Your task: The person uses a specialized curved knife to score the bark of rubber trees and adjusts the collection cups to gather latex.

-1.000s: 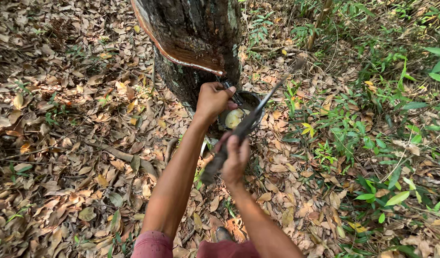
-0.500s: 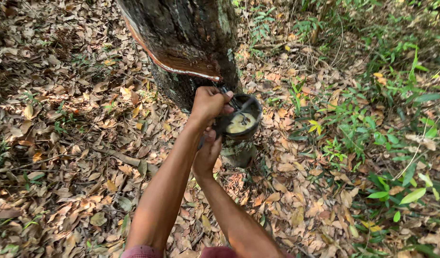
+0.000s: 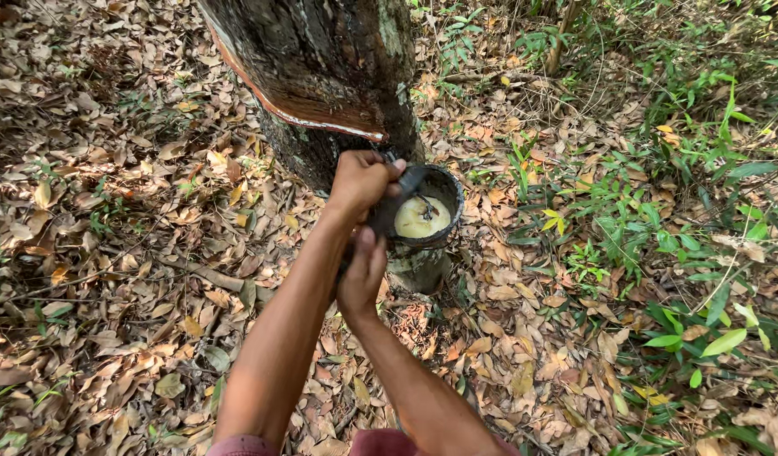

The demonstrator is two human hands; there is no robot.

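Change: since half a second earlier, both hands had shifted slightly left and the cup showed more of its pale contents.
Left hand: left hand (image 3: 361,180) was clenched over the cup's near rim, at centre frame.
Right hand: right hand (image 3: 362,272) was wrapped around a dark tool handle (image 3: 380,221) just below the cup.
Cup: black cup (image 3: 424,216) hung against the tree trunk (image 3: 321,67), holding pale latex (image 3: 420,218).
Risk: tilting the cup could have spilled latex onto the dry leaves (image 3: 136,253).
Risk: a slipping tool might have knocked the cup loose.
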